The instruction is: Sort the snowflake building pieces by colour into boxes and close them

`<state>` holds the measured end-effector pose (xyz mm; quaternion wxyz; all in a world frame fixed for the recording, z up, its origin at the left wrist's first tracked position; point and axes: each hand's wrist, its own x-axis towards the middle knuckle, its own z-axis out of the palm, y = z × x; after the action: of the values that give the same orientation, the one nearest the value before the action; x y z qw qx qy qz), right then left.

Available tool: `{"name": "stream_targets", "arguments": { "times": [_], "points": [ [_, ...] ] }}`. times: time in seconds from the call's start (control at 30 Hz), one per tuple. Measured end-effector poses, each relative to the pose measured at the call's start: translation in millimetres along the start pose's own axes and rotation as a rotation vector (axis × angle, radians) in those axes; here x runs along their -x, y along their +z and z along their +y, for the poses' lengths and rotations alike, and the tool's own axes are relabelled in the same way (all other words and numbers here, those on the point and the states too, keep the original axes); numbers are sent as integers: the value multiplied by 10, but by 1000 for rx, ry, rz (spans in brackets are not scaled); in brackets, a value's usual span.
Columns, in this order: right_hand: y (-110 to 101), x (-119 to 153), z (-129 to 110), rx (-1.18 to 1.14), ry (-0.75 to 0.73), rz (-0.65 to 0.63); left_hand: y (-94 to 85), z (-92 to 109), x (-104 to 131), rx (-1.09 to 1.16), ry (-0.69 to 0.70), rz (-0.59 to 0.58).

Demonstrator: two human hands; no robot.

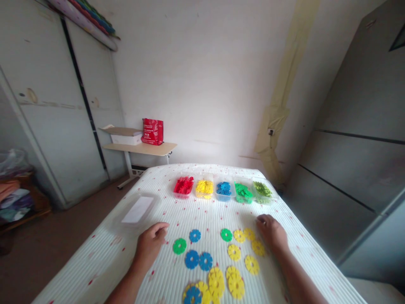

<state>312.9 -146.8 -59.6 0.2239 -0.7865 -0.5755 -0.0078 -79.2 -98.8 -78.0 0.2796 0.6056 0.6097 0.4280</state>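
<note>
My left hand (151, 242) rests on the bed-like surface left of the discs, its fingers curled in with nothing visible in them. My right hand (272, 233) lies at the right beside the yellow notched discs (258, 248), also with fingers curled and nothing seen in it. Between my hands are a green disc (179, 246), a second green disc (226, 234), a small blue disc (195, 235) and two larger blue discs (198, 260) side by side. Closer to me, yellow discs (216, 283) overlap, and another blue disc (192, 295) lies on yellow ones.
Clear tubs in a row hold red pieces (184, 185), yellow pieces (204, 188), blue pieces (223, 188), green pieces (243, 192) and light green pieces (262, 189). A clear lid or tray with a white paper (137, 210) lies left. Behind stands a side table (158, 149) with a red bag (153, 131).
</note>
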Motion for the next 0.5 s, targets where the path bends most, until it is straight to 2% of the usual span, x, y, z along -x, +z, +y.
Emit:
{"name": "stream_targets", "arguments": {
  "times": [0.1,0.17,0.3,0.4,0.5],
  "points": [
    [-32,100,-348,-83,-284,-59,4,-11,3,-10,5,0],
    [-34,166,-593,-81,-383,-140,5,-11,7,-16,4,-2],
    [34,241,-889,59,-407,-250,9,-11,8,-35,-1,-1],
    [100,247,-942,124,-402,-289,13,-22,1,-45,-11,-4],
    [99,190,-946,90,-422,-307,19,-34,-5,-24,-10,-7]
  ]
}}
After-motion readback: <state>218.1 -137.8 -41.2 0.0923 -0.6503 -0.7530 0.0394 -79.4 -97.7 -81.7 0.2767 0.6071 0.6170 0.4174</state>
